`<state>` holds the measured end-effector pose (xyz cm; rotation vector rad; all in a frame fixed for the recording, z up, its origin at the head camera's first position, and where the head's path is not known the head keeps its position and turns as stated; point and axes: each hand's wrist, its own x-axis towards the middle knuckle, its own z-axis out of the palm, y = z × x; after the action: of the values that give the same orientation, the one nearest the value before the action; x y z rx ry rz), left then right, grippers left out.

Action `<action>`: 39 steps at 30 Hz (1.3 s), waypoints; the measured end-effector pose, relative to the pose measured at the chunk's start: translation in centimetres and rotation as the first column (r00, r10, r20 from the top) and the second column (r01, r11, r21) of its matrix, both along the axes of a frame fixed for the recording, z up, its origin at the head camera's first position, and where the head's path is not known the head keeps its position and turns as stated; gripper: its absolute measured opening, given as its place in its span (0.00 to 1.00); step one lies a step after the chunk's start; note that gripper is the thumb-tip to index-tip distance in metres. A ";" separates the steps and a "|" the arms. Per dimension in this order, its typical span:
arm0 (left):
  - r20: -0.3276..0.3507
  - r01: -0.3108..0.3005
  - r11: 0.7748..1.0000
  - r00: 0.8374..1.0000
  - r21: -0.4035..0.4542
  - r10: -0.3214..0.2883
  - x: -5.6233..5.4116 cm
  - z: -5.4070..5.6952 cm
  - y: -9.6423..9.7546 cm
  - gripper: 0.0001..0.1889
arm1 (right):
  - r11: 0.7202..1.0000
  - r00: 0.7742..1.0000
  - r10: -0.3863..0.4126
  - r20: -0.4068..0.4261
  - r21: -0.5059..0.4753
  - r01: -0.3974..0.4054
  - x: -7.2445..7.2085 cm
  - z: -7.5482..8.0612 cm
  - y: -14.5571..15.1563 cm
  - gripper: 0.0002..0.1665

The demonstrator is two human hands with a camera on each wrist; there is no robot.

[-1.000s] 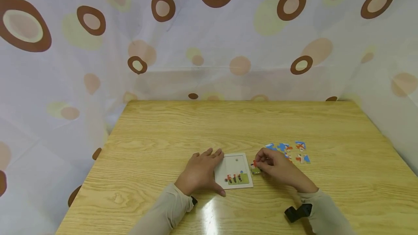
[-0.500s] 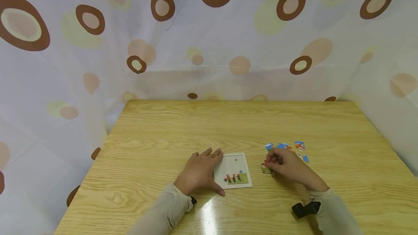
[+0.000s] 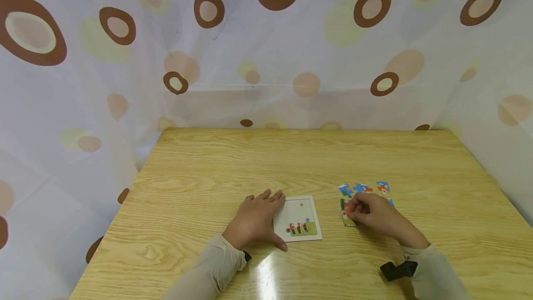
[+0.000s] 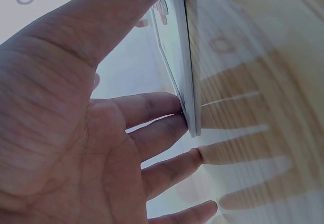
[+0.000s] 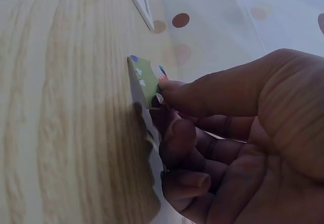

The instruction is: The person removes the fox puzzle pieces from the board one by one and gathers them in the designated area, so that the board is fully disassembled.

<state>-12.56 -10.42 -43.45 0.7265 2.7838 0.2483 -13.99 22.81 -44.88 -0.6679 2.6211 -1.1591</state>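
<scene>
A white puzzle tray (image 3: 314, 212) lies on the table, with joined pieces (image 3: 304, 228) of green ground and red figures along its near side. My left hand (image 3: 255, 222) rests at the tray's left edge, fingers spread and fairly straight; in the left wrist view two fingertips touch the tray's side. To the right of the tray, my right hand (image 3: 381, 214) pinches a green puzzle piece (image 5: 144, 78) between thumb and fingers, just over the tabletop. The fingers hide part of that piece.
Several loose puzzle pieces with blue and orange prints, such as a fox-faced piece (image 3: 382, 187), lie beyond the right hand, some partly covered by it. The wooden table (image 3: 233, 161) meets a dotted curtain (image 3: 266, 59) at its back edge.
My right hand has moved to the right, away from the tray, carrying the green puzzle piece to beside the loose pieces. The left hand and the tray have stayed put.
</scene>
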 end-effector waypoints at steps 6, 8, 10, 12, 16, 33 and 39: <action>-0.008 0.009 1.000 1.000 0.004 -0.009 -0.1 0.0 0.0 0.66 | 0.999 0.999 -0.032 -0.005 0.024 0.032 0.5 -0.2 -0.3 0.06; -0.003 0.006 1.000 1.000 0.005 -0.006 -0.1 0.0 -0.1 0.66 | 0.998 0.999 -0.046 -0.018 0.034 0.047 0.6 -0.1 -0.4 0.06; 0.004 0.004 1.000 1.000 0.003 -0.004 -0.1 0.0 -0.1 0.66 | 0.997 0.998 -0.060 -0.031 0.050 0.062 0.7 -0.1 -0.5 0.07; 0.008 0.004 1.000 1.000 0.002 -0.004 -0.1 0.0 -0.1 0.66 | 0.995 0.996 -0.070 -0.051 0.067 0.074 0.7 -0.2 -0.5 0.08; 0.007 0.010 1.000 1.000 0.009 -0.010 0.0 0.0 -0.2 0.66 | 0.993 0.994 -0.080 -0.081 0.086 0.087 0.7 -0.4 -0.5 0.08; -0.010 0.016 1.000 1.000 0.016 -0.015 0.0 0.0 -0.2 0.66 | 0.996 0.986 -0.074 -0.149 0.031 0.079 0.6 -0.7 -1.9 0.09; -0.009 0.016 1.000 1.000 0.016 -0.015 0.0 0.0 -0.2 0.65 | 1.000 0.993 -0.020 -0.120 0.018 0.022 0.2 -0.7 -3.5 0.09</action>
<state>-12.56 -10.60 -43.46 0.7543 2.7861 0.2656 -13.78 19.34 -45.60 -0.7290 2.7410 -1.1316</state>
